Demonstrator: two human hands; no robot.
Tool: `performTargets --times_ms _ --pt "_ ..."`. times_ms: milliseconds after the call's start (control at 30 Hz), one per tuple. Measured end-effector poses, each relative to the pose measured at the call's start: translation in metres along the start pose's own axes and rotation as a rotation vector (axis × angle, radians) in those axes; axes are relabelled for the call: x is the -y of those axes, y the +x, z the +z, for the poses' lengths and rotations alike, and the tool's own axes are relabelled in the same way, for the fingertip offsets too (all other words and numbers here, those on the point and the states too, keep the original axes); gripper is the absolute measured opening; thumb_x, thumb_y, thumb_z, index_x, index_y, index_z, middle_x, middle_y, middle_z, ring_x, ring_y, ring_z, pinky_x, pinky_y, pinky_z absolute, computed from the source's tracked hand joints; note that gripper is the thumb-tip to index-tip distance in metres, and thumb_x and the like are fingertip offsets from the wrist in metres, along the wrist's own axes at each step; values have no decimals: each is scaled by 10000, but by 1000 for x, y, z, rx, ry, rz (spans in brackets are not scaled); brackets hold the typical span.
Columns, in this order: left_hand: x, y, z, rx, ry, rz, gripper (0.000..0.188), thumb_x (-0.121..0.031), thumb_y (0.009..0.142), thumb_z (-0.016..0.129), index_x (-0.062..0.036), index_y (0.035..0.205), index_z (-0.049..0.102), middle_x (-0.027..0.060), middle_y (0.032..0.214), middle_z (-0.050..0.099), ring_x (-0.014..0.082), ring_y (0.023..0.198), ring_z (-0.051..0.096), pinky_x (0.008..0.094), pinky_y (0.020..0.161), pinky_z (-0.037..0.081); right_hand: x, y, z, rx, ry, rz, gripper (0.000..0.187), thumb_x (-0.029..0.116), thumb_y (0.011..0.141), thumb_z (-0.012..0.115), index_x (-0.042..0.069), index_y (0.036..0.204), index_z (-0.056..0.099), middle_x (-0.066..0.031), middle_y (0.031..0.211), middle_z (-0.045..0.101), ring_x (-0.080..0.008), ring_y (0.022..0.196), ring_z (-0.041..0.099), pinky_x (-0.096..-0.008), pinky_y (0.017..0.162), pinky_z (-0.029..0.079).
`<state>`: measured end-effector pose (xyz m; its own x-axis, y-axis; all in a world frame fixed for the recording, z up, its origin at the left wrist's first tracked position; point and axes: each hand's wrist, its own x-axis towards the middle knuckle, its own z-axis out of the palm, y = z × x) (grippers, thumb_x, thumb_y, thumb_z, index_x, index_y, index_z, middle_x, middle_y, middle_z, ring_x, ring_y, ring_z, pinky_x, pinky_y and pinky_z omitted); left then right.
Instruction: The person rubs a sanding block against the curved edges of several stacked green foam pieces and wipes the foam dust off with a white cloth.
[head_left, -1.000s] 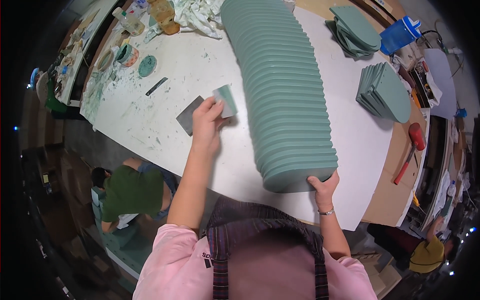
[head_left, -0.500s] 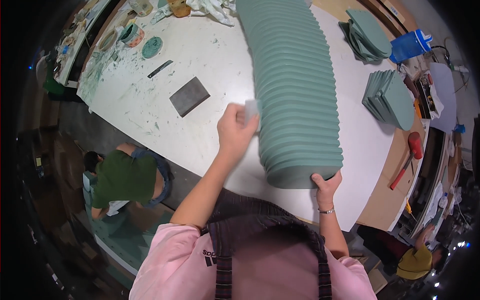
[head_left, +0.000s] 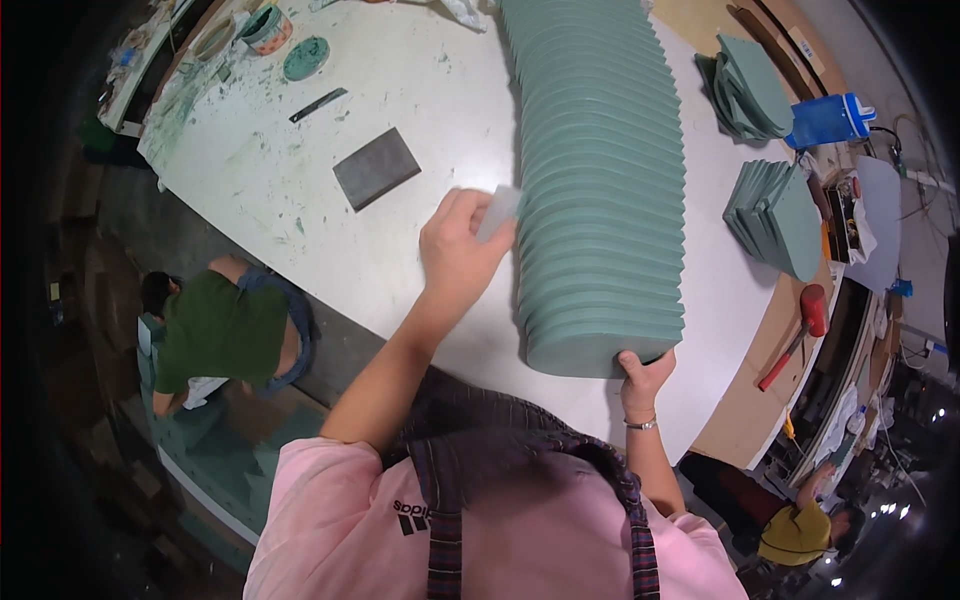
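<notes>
A long green ribbed piece (head_left: 600, 190) with a rounded near end lies on the white table (head_left: 420, 250) and runs away from me. My left hand (head_left: 462, 248) is closed, pinching a small pale grey flat piece (head_left: 499, 212) beside the ribbed piece's left edge. Whether this flat piece touches the ribs I cannot tell. At the near right corner, my right hand (head_left: 645, 385) grips the ribbed piece, thumb on the end face and the other fingers mostly hidden underneath. A dark grey rectangular block (head_left: 377, 169) rests left of my left hand.
A dark flat blade (head_left: 318, 105), a lid of green paste (head_left: 306, 59) and a tub (head_left: 266, 30) stand far left. Two stacks of green plates (head_left: 772, 215), a blue bottle (head_left: 830, 120) and a red mallet (head_left: 812, 310) are right. Co-workers (head_left: 225, 325) are at both sides.
The view has shifted a little. My left hand has moved slightly away along the ribbed piece's edge, and the flat piece is now more tilted. My right hand keeps its grip.
</notes>
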<state>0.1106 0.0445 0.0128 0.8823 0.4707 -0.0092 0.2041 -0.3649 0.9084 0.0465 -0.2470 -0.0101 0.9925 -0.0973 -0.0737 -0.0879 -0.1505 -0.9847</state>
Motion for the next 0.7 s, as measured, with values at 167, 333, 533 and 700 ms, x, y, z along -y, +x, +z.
performTargets --times_ms 167,333,533,700 --pt "-19 12 -1 -57 64 392 251 -15 720 763 -17 960 688 81 797 582 196 686 566 302 628 463 -4 -1 -6 26 -61 36 831 488 717 854 -71 1233 520 -107 1156 595 -200 1051 543 -333 949 421" --pt "-1 2 -7 -74 146 298 238 -16 726 757 -10 954 690 94 809 594 207 694 579 302 632 463 1 -1 -2 18 -49 9 831 483 718 855 -69 1239 517 -102 1154 591 -197 1045 540 -325 947 419" --pt "-4 13 -2 -46 104 297 244 -74 710 772 -56 941 695 76 819 593 264 777 597 376 669 482 -7 0 -5 2 -49 -19 825 483 722 852 -70 1236 516 -101 1146 594 -195 1036 536 -325 944 419" --pt "-3 17 -2 -101 85 304 219 -81 722 766 -48 922 686 75 813 591 265 771 599 373 664 482 1 -2 -3 35 -48 26 825 477 720 856 -71 1234 517 -104 1144 595 -201 1041 539 -329 949 417"
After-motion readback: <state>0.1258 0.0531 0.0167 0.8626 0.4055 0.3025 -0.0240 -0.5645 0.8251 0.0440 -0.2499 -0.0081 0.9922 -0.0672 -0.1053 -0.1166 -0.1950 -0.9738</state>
